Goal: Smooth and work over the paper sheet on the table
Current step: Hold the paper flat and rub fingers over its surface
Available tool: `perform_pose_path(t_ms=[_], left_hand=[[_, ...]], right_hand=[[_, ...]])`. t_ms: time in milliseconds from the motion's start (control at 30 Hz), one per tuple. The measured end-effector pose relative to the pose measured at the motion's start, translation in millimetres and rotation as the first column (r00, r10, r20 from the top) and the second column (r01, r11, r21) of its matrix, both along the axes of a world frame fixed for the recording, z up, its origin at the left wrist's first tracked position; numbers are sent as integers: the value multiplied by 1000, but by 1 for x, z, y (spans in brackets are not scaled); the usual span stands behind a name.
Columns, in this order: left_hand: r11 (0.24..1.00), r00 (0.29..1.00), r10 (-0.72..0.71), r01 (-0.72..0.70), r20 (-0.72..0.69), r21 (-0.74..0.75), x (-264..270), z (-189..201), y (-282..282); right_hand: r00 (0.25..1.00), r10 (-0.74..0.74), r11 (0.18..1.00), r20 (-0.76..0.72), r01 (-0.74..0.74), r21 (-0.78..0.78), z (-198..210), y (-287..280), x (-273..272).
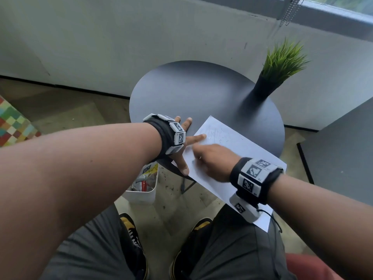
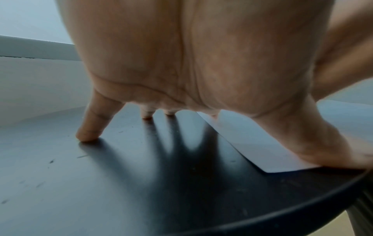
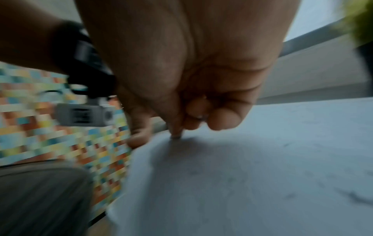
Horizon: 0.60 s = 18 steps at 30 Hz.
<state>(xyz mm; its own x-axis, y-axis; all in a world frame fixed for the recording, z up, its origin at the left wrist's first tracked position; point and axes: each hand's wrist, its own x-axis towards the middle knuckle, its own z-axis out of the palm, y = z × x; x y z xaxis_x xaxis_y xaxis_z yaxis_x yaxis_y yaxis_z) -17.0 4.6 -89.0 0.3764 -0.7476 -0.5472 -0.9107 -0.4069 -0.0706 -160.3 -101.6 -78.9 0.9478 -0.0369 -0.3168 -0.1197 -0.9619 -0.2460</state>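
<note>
A white paper sheet [image 1: 238, 152] with faint pencil scribbles lies on the round dark table [image 1: 187, 91], and its near end hangs over the table's edge. My left hand [image 1: 187, 145] is spread flat. Its thumb and forefinger press the sheet's left edge [image 2: 252, 143], and the other fingertips [image 2: 88, 135] rest on the bare table [image 2: 101, 191]. My right hand [image 1: 212, 158] lies over the middle of the sheet with its fingers curled. In the blurred right wrist view the right hand [image 3: 191, 79] pinches a small grey item [image 3: 176, 137] against the paper [image 3: 242, 175]. What the item is I cannot tell.
A green plant in a black vase [image 1: 264, 87] stands at the table's far right. A white bin [image 1: 143, 190] with clutter sits on the floor below the table's left side. A dark cabinet [image 1: 343, 158] stands at the right, and a multicoloured checked object [image 1: 14, 124] at the left.
</note>
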Motion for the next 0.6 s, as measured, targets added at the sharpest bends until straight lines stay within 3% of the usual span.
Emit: perform_pose_path(t_ms=[67,100,200,267,400,500,600], left_hand=[[1000,1000,-3,3,4,5,-2,2,1],[1000,1000,-3,3,2,-2,-2,2,1],[1000,1000,11,-12,-21,-8,-2,6,1],[998,997,53,-55,-51,-19,-4,8,-2],[979,984,143,-157,-108,-133,-18,4,-3],[980,989,131,-140,-72,-141,-23,1,2],[985,991,111,-120,-77,-127,-22,2,5]], right_hand=[[990,111,992,-82,-106,65,7,-3,-4],[995,62,997,-84,-58,55,9,-16,-1],[952,-303,951,-37,305,55,11,-58,7],[905,-424,904,-33,425,48,6,-67,7],[903,-424,903,-77,428,46,1,-51,2],[938,-336,940,-87,339,26,4,-45,6],[928,-373,927,-19,374,32,6,-46,17]])
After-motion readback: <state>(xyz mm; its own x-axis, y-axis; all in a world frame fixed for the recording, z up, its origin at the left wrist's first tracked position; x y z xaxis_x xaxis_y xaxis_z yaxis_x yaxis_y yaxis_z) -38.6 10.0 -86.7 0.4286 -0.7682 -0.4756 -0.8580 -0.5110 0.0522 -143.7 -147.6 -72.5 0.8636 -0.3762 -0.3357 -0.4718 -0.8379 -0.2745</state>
